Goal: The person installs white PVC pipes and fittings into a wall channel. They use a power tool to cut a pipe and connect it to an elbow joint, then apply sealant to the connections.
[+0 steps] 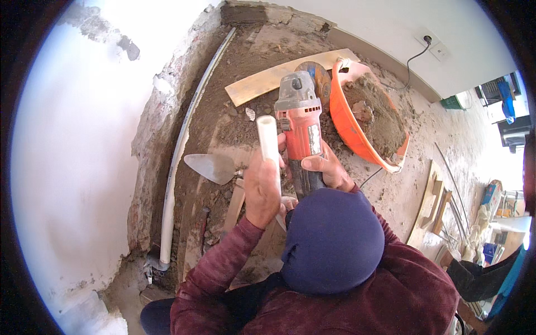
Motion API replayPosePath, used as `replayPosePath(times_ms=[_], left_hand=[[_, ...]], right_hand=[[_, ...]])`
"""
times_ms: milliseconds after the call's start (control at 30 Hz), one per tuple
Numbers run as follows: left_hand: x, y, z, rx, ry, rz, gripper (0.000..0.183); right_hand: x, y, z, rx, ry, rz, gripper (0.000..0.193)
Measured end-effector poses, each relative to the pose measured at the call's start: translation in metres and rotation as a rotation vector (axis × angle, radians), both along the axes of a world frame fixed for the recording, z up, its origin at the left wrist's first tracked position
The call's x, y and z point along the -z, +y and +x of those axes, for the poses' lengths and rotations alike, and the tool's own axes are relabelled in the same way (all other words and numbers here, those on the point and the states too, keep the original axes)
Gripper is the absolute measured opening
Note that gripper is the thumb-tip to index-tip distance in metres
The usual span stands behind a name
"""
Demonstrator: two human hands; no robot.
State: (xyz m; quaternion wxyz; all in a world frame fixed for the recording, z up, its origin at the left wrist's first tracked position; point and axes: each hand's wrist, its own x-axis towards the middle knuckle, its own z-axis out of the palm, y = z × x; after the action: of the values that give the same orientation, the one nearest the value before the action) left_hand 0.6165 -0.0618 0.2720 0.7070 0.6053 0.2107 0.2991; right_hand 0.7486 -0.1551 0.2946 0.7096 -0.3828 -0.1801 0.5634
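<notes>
Neither of my own hands is in view. Seen from above and behind, a co-worker in a dark blue beanie (332,243) and maroon top crouches in front. The co-worker's left hand (261,192), slightly blurred, is closed around a short white plastic pipe (269,134) with its open end up. Their right hand (334,167) grips a red and dark grey angle grinder (301,125), held upright beside the pipe. The grinder's disc (316,81) shows at its far end; I cannot tell whether it spins.
A pointed trowel (212,167) lies on the dirt, left of the pipe. Beyond the grinder is a wooden board (290,75). An orange tub (352,125) of soil stands to the right. A long pipe (177,151) runs along the broken wall base. A cable (416,58) hangs from a socket.
</notes>
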Motion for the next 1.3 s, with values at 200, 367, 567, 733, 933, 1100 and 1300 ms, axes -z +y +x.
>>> replayPosePath(times_ms=[200, 367, 567, 733, 933, 1100, 1300], left_hand=[[0.005, -0.006, 0.01, -0.092, 0.025, 0.686, 0.045], [0.012, -0.002, 0.017, -0.096, 0.1, 0.737, 0.041], [0.012, -0.009, 0.017, -0.069, 0.146, 0.732, 0.04], [0.021, -0.008, 0.018, -0.078, 0.132, 0.66, 0.041], [0.013, -0.003, 0.019, -0.055, 0.173, 0.673, 0.044], [0.017, 0.002, 0.02, -0.072, 0.211, 0.712, 0.045], [0.022, 0.008, 0.026, -0.026, 0.214, 0.655, 0.049]], right_hand=[[0.014, -0.003, 0.0, 0.103, -0.073, -0.156, 0.077], [0.033, -0.007, -0.005, 0.163, 0.003, -0.184, 0.07], [0.022, -0.005, -0.022, 0.298, -0.556, -0.146, 0.06], [0.031, -0.001, -0.015, 0.241, -0.535, -0.225, 0.068], [0.016, 0.005, -0.012, 0.187, -0.442, -0.288, 0.078], [0.027, 0.013, -0.004, 0.164, -0.244, -0.304, 0.077], [0.033, 0.014, -0.001, 0.202, -0.314, -0.24, 0.063]])
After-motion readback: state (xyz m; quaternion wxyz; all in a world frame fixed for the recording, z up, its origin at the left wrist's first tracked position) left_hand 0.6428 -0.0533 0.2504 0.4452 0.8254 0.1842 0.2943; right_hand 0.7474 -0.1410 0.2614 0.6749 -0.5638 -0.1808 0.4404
